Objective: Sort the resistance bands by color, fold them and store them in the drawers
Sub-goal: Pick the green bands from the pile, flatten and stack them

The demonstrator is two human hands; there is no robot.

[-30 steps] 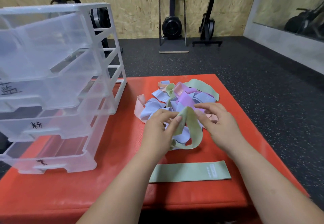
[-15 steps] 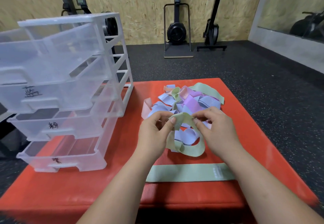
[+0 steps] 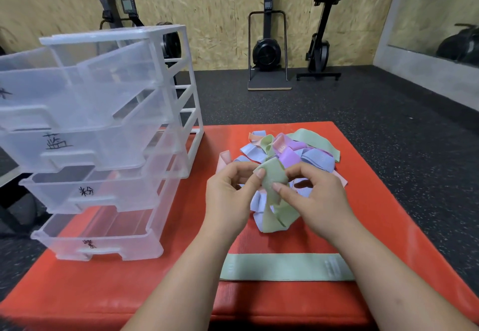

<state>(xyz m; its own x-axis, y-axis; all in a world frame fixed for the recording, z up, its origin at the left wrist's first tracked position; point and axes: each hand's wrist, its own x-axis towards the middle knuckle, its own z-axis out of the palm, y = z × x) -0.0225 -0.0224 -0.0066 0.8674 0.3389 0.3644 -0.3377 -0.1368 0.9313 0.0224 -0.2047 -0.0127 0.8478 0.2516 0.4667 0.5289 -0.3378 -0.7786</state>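
In the head view, a soft sage-green fabric resistance band (image 3: 272,177) is pinched by both the left hand (image 3: 228,196) and the right hand (image 3: 316,201) above the red padded mat's (image 3: 375,227) middle, its twisted loop trailing onto the pastel band pile (image 3: 311,152). It is best untwisted flat before folding — like the flat green band (image 3: 285,267) along the mat's front edge.

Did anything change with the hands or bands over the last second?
The left hand and right hand kept pinching the same green band and drew its upper part together, so its loop looks narrower. Nothing was let go. The flat green band, the mixed pile and the drawer unit stayed put.
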